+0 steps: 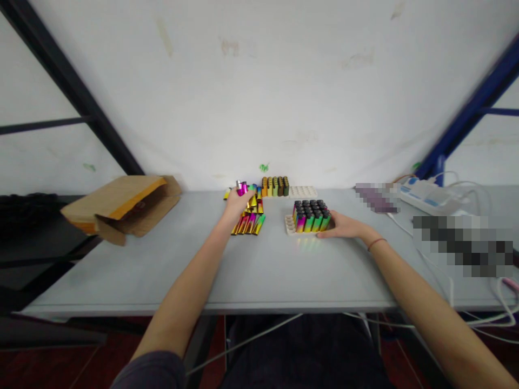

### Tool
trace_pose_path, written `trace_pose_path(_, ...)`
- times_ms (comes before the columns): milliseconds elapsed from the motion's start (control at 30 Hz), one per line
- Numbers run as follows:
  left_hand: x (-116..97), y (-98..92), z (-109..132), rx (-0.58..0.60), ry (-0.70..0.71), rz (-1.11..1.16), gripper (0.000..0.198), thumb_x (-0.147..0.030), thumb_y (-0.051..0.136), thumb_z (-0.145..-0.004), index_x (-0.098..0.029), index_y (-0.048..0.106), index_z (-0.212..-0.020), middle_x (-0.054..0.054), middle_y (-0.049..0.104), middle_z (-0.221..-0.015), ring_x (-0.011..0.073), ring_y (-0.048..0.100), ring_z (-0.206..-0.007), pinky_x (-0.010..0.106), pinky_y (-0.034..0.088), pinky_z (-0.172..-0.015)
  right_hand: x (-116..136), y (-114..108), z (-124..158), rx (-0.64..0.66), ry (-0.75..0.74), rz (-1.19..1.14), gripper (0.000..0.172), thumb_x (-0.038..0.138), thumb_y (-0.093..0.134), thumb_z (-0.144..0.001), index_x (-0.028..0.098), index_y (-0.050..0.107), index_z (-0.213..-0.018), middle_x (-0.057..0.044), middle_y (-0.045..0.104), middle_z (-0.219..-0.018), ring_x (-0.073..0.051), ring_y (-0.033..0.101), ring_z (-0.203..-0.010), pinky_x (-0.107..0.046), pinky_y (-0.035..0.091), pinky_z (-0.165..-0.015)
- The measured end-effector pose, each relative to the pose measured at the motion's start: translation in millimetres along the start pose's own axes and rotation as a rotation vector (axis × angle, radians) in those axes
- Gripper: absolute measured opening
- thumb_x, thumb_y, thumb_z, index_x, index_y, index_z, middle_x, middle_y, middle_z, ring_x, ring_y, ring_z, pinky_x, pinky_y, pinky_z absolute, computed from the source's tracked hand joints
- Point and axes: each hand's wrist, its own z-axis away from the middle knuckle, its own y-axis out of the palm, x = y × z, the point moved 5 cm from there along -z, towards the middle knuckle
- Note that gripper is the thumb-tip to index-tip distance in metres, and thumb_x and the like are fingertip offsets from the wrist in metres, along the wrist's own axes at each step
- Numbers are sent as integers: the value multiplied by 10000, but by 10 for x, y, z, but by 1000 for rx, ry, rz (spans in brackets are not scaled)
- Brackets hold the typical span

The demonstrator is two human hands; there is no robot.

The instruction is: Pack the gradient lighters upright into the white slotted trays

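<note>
Shiny multicoloured lighter sleeves (248, 224) lie in a loose group left of the table's middle. Over the rear of that group, my left hand (237, 202) has its fingers closed round shiny pink and silver lighter pieces (242, 188). My right hand (338, 224) grips the right side of a white tray (290, 226), thumb at its front edge. Rows of black-topped rainbow lighters (311, 217) stand upright in that tray, with bare holes along its left side. Whether my right fingers also touch the lighters is hidden.
Near the wall stand yellow to dark lighters (275, 186) beside a white holed tray (303, 192). An open cardboard box (121, 208) is at the left. A phone (377, 199), power strip (425, 197) and cables occupy the right.
</note>
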Motion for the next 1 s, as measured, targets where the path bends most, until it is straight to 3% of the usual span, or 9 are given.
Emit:
trace_pose_path(133,137,-497,-249,10,-116,-337,172,-229,699,-715,-208,545,-641,-43,524,-540,149,538,-562,242,405,-546,-18,8,-8,4,-6,-8,949,632,894,-667,203,593,-1458,-123,713,-1357,-392,634,-1263,-584,471,-1164)
trace_pose_path(267,253,-721,-357,-12,-154,-738,140,-301,693,-785,-199,631,-712,40,676,-668,242,682,-759,284,464,-647,-72,2,-21,-4,-3,13,959,636,896,-659,195,596,-1456,-133,707,-1365,-402,633,-1259,-600,469,-1161)
trace_pose_path(367,266,-695,-377,-7,-158,-916,246,-381,703,-822,-175,706,-956,131,791,-978,307,733,-992,313,513,-760,-70,-5,-23,-10,-30,20,931,622,894,-672,213,600,-1454,-118,712,-1363,-395,643,-1248,-598,476,-1156)
trace_pose_path(467,240,-619,-372,15,-129,-982,441,-468,664,-881,-143,688,-1178,193,763,-1226,335,714,-1149,327,523,-854,-18,-4,-15,-3,-59,9,912,604,893,-686,228,598,-1462,-102,711,-1380,-401,633,-1275,-606,426,-1202)
trace_pose_path(600,249,-522,-311,65,-103,-1023,505,-477,562,-964,-127,646,-1318,220,718,-1331,362,670,-1242,374,503,-977,25,-8,-5,-6,-36,17,961,617,895,-670,211,579,-1482,-120,687,-1421,-424,611,-1303,-613,412,-1210)
trace_pose_path(733,266,-403,-207,25,-11,-1095,545,-398,450,-1008,-95,570,-1445,268,656,-1393,378,609,-1325,443,449,-1100,-11,2,-15,-1,-23,19,944,640,887,-663,197,601,-1446,-128,714,-1358,-414,631,-1263,-606,452,-1177)
trace_pose_path(1000,321,-276,-159,37,-95,-993,590,-398,304,-1039,-108,537,-1497,270,456,-1612,408,376,-1536,602,340,-1213,-69,6,-28,-4,-17,17,948,625,897,-668,207,589,-1460,-125,714,-1343,-398,644,-1244,-598,483,-1147)
